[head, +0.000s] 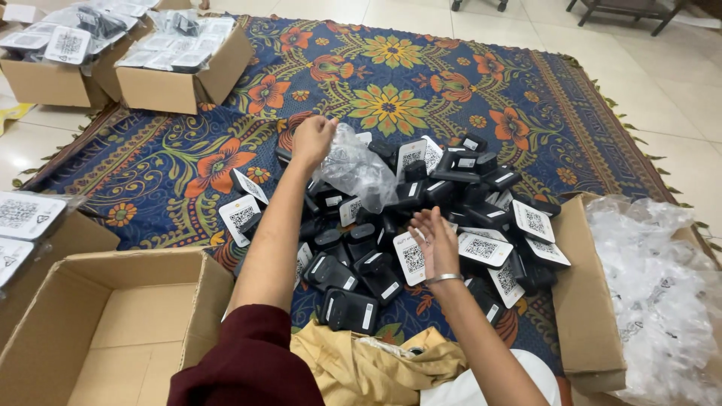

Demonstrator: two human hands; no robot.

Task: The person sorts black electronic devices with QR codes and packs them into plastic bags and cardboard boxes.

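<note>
Head view: the left hand (312, 140) is raised over the far edge of a heap of small black devices (421, 225), its fingers closed on the top of a clear plastic bag (359, 171). The bag hangs down and to the right of that hand, crumpled, with its long axis running roughly from the pinch point toward the middle of the heap. Whether anything is inside the bag cannot be told.

The right hand (435, 242) is lower and nearer the body, palm open and fingers spread, holding nothing. It hovers just over the near side of the heap, beside a device whose white coded label (412, 259) faces up. A thin bangle (444, 279) sits on that wrist. The bag's loose lower end lies between the two hands, up and to the left of the right hand, so the right hand is the nearer free one to it.

To the left of the left arm stands an open cardboard box (113, 323), with bare floor inside. To the right of the right hand another cardboard box (583, 301) holds a mound of clear plastic bags (654, 293). Beyond the left hand, at the far left, two more boxes (177, 71) are filled with bagged, labelled devices. Everything rests on a patterned floral rug (391, 83) spread over a tiled floor.
</note>
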